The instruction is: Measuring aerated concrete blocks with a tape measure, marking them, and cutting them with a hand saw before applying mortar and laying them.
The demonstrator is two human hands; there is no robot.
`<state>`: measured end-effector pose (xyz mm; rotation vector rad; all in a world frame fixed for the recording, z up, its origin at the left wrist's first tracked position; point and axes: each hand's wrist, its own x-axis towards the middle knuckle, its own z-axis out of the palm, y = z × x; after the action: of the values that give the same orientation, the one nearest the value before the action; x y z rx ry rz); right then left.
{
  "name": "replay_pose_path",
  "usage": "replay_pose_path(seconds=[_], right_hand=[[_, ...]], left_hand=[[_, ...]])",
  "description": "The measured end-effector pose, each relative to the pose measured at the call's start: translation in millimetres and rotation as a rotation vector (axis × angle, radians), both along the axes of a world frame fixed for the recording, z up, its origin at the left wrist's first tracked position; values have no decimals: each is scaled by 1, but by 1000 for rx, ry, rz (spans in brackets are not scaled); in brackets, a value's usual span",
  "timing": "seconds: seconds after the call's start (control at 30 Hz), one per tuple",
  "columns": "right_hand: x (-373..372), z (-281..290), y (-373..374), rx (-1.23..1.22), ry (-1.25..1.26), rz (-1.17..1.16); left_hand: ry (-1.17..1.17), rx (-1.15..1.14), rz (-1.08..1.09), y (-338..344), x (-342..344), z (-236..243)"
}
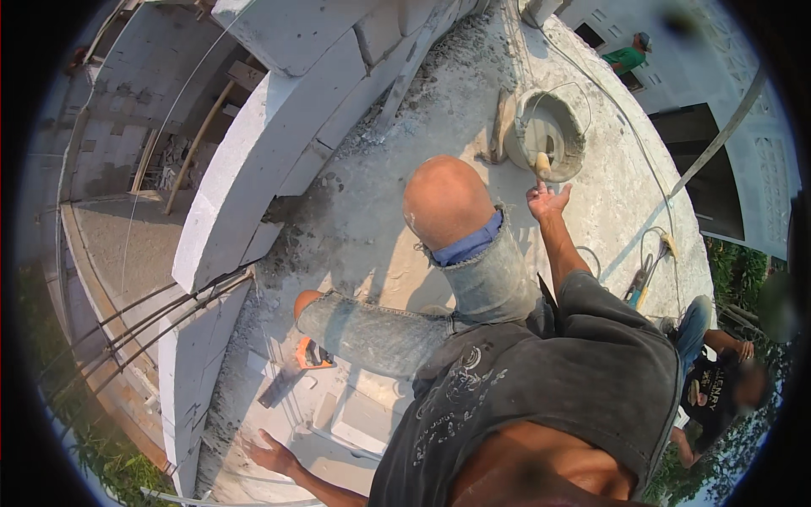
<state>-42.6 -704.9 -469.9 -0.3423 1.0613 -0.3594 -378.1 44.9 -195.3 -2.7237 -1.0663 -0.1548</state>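
Observation:
My right hand [549, 201] is open, palm turned up and fingers apart. Its fingertips are at the rim of a mortar-smeared bucket [577, 159], close to the pale handle [543, 162] of a tool standing in it. Whether they touch that handle I cannot tell. The tool's lower part is hidden in the bucket. Low on the left, my left hand [272, 455] reaches out over the dusty floor with its fingers spread, holding nothing. Between that hand and my bent leg lies a handsaw [314, 355] with an orange and black grip.
A low wall of white blocks [245, 160] curves along my left, with thin rods [160, 328] jutting from it. Pale block pieces [363, 420] lie beside me. Hand tools [640, 283] and a cable are on the right. One person [718, 384] sits behind; another [627, 57] stands beyond.

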Motion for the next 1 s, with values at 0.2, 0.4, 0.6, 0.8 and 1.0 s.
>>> replay_pose_path(seconds=[0.2,0.4,0.6,0.8,1.0], right_hand=[[-83,-6,57,84,42,179],[-144,-29,2,-567,430,1291],[-82,197,113,-1000,265,856],[-13,386,222,-2063,-411,707],[-1,456,355,-2256,-993,178]], left_hand=[[140,-171,466,-18,-164,-14],[35,-68,631,-7,-163,-33],[-185,-191,490,21,-158,-32],[-222,-187,527,25,-156,-37],[-215,-199,584,28,-159,-34]])
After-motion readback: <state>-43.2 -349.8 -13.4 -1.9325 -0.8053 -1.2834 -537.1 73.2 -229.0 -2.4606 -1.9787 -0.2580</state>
